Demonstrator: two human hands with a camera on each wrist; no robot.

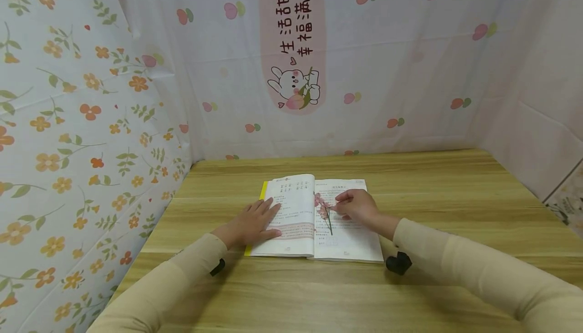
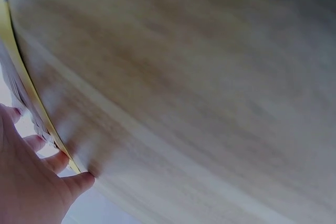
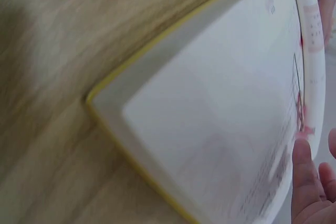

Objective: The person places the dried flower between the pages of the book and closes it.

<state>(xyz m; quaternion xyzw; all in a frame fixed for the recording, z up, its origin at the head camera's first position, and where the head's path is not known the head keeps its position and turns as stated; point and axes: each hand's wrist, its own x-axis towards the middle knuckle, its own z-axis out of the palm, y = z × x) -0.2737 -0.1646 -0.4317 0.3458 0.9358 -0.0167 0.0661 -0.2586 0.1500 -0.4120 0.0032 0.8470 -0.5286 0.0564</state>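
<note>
An open book (image 1: 348, 244) with a yellow cover edge lies on the wooden table. My left hand (image 1: 255, 221) rests on its left page, fingers spread toward the upper part and thumb apart. In the left wrist view, the left hand (image 2: 31, 177) is at the yellow cover edge. A sprig of pink flowers (image 1: 324, 210) with a thin green stem lies along the right page near the fold. My right hand (image 1: 360, 207) is over that page, fingertips right at the blossoms. In the right wrist view, the right hand's thumb and fingers (image 3: 303, 156) are apart beside the pink petals.
The wooden table (image 1: 291, 292) extends around the book. Behind it hangs a white printed curtain (image 1: 387, 80); a flowered cloth (image 1: 68, 146) covers the left side. Dark wrist-worn pieces (image 1: 399, 263) show beneath the forearms.
</note>
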